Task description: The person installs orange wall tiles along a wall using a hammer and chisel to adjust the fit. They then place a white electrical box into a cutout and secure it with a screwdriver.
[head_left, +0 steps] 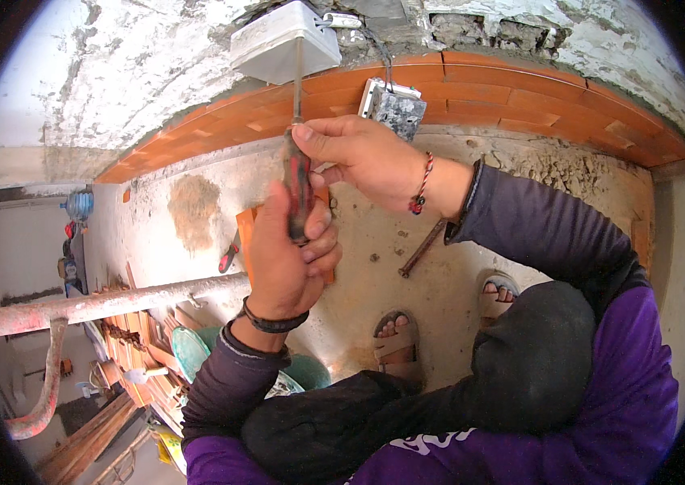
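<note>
A screwdriver [297,190] with a dark, red-marked handle points up toward the wall, its long shaft in front of a white junction box [274,44]. Whether the tip touches the box or a screw, I cannot tell. My left hand [292,263] is wrapped round the lower end of the handle. Higher up, my right hand [355,158] grips the handle's top near the shaft with thumb and fingers. Just right of the white box hangs a grey, dirty electrical box [395,109] with a white edge, a cable running up from it.
A row of orange bricks [504,93] lines the wall's base. On the floor lie a red-and-black-handled tool [230,255] and a rusty metal bar [423,249]. A reddish pipe frame [116,305] crosses at left, near green buckets [190,352] and stacked planks [88,440].
</note>
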